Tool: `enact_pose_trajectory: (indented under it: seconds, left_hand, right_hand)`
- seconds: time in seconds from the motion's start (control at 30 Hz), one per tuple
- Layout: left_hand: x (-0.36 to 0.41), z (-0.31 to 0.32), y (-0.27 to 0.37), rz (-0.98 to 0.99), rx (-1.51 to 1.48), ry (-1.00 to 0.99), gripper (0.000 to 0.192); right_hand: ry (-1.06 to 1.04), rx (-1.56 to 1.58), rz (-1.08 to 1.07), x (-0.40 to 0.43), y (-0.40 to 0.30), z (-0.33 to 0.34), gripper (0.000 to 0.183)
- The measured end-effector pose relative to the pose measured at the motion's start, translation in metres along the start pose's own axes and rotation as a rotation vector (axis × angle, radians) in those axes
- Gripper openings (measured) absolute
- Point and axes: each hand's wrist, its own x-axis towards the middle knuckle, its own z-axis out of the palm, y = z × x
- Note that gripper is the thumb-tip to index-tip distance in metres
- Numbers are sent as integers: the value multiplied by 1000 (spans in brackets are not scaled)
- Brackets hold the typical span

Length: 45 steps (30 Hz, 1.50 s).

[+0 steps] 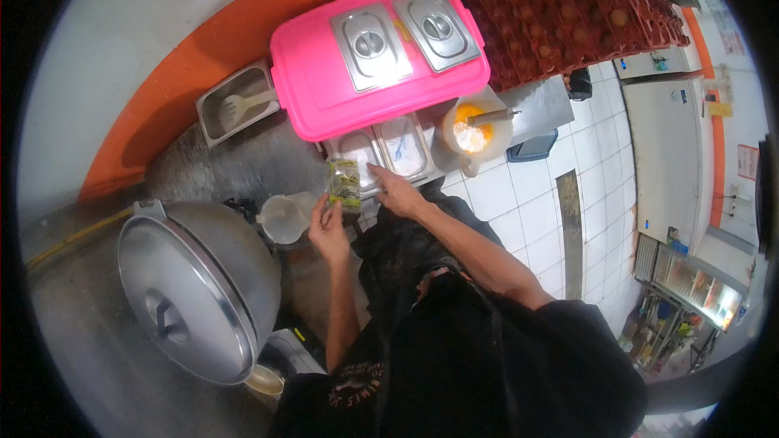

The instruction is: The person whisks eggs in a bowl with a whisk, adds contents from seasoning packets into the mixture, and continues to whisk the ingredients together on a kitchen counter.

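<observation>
My left hand (330, 231) pinches the lower edge of a small green and clear plastic packet (344, 184), which bears writing. Close by on the right, my right hand (398, 193) points its index finger towards the packet, with the thumb apart and nothing visible in its grasp. Behind the packet sits a steel pan (359, 141) of white powder, partly covered by it. A second steel pan (420, 167) beside it holds white powder and a blue utensil. Further right, a plastic pitcher (500, 145) contains yellow egg-like liquid, white powder and a metal-handled utensil (490, 117).
A pink plastic lid (304, 88) carries two steel pan lids (369, 45). Red egg trays (548, 6) are stacked at the back right. At left are a steel pan (210, 114) with a spatula, a large lidded pot (188, 304) and an empty-looking plastic jug (283, 219).
</observation>
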Motion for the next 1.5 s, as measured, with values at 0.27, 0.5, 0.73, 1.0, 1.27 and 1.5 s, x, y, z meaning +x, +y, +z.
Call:
enact_pose_trajectory:
  seconds: [0.27,0.5,0.73,1.0,1.27,1.5]
  left_hand:
    - [-18,-9,-20,-226,-290,173,36]
    - [-71,30,-16,-93,-744,-63,38]
    - [-134,190,41,-142,-851,-528,38]
    - [-176,456,83,-331,-711,-801,41]
    - [-150,736,-29,-531,-593,-858,46]
    - [-186,808,-52,-570,15,-981,67]
  right_hand:
    - [-146,98,-69,-53,25,-41,44]
    - [-176,23,99,-163,128,-137,44]
    - [121,235,264,-289,249,-233,40]
    - [531,457,532,-408,335,-271,40]
    - [841,842,908,-481,363,-236,40]
    - [896,997,1014,-481,352,-231,44]
